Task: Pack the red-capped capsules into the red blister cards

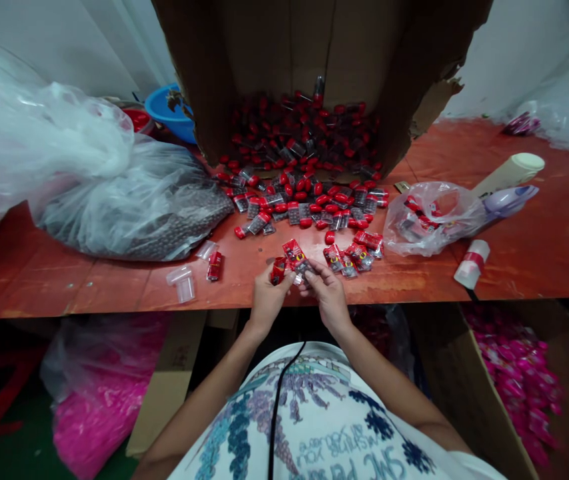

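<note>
Near the front edge of the red table, my left hand (265,303) is closed on folded red printed packets (278,270). My right hand (332,300) pinches a small red printed packet (293,251) with a clear lower part showing dark contents; my left fingertips are close beside it. To its right lie several similar red-topped packets (357,259). Beyond my hands spreads a heap of small clear bottles with red caps (304,207), dark inside. Left of my hands are a red bundle (215,266) and clear plastic pieces (183,283).
A tipped cardboard box (429,60) stands behind, full of bottles. A large bag of dark beads (149,213) and a blue basin (169,113) are left. Right are a clear bag (432,220), a white roll (473,263) and a pale cylinder (509,173). Pink packets (514,373) fill a box below.
</note>
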Demonstrator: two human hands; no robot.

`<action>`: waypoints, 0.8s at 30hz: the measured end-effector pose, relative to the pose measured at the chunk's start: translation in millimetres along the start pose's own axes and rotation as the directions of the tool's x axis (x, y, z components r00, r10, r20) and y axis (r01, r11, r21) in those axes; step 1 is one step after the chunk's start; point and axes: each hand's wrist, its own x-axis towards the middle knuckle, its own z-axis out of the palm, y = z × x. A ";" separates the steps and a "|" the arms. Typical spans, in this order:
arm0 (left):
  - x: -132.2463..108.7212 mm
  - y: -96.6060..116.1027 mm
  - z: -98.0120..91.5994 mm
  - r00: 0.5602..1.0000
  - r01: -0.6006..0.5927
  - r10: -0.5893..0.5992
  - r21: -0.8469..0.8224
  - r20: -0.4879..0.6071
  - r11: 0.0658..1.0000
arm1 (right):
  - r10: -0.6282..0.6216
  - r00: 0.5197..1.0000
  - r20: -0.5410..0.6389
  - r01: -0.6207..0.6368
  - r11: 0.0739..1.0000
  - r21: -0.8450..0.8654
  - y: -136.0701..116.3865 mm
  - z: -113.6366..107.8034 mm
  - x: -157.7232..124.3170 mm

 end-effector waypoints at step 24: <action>3.6 5.4 4.2 0.988 0.143 -0.153 -0.284 -0.015 0.948 | -0.257 0.960 0.111 0.277 0.930 -0.244 11.0 3.4 -5.7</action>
